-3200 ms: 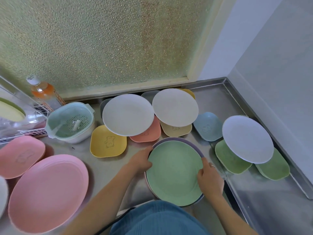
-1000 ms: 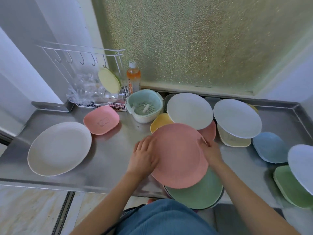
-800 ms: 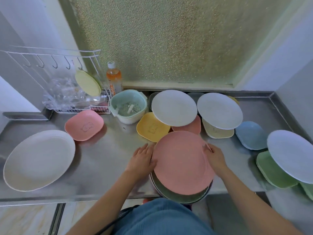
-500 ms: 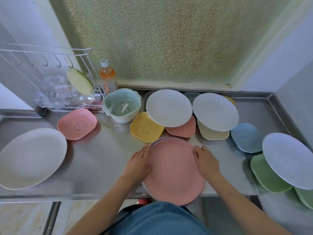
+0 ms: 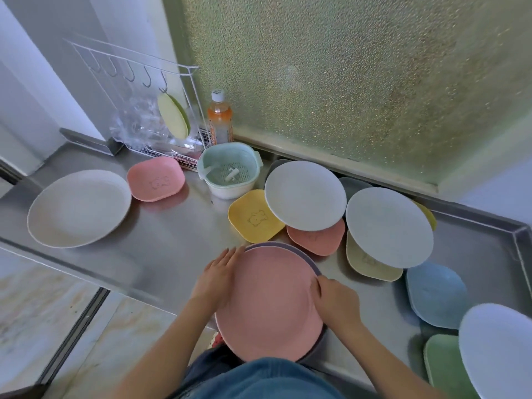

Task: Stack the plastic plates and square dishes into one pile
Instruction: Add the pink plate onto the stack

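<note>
A large pink plate lies on top of a pile at the steel counter's front edge; a purple rim shows beneath it. My left hand rests flat against the plate's left edge with straight fingers. My right hand holds the right edge, thumb on the rim. A cream plate and a pink square dish lie far left. Two white plates sit on yellow, pink and cream square dishes. A blue dish, a green dish and a white plate lie right.
A mint colander bowl stands behind the yellow dish. An orange bottle and a wire rack holding a pale green plate stand at the back left. Frosted glass backs the counter, whose raised rim closes the right side.
The pink plate came from the left and was lowered onto the green plate, covering it. Both hands stay at its edges, and the view has swung left.
</note>
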Motion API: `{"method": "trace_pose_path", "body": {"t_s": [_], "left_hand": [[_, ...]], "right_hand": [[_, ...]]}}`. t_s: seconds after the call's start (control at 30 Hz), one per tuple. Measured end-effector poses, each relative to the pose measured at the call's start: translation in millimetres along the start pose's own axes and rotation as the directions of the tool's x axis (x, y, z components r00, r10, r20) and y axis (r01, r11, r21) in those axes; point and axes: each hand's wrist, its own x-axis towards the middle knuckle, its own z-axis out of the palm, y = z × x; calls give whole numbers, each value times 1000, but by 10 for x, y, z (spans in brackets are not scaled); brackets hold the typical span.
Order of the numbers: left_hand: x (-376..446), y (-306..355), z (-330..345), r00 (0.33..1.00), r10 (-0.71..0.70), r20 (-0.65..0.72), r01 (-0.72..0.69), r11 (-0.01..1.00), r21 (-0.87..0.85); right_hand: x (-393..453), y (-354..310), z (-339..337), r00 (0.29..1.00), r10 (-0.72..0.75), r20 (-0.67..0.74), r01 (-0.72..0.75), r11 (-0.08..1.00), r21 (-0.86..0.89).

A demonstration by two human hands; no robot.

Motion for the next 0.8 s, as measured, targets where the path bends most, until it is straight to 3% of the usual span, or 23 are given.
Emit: {"method": "trace_pose_path", "body": {"t_s": [0.2,0.37,0.67,0.8], "left_hand": [[-142,38,-49,987,-150,-60,143,983,-115],[-207,-383,-250,925,-329,-191,282,930,-236],[-246,-1897,-946,846,-433,-311,423,900,-104],[-273,-2404,-1199,904,-399,-156,411,910,57]], "right_hand": [[10,-18,-44,994,-30,-104,37,998,58],[46,-440,-49,950,-207,-234,222,974,42],[305,-2220,144,893,-399,-207,417,907,52],[540,-2925,257,891,-450,-59,453,887,91]]}}
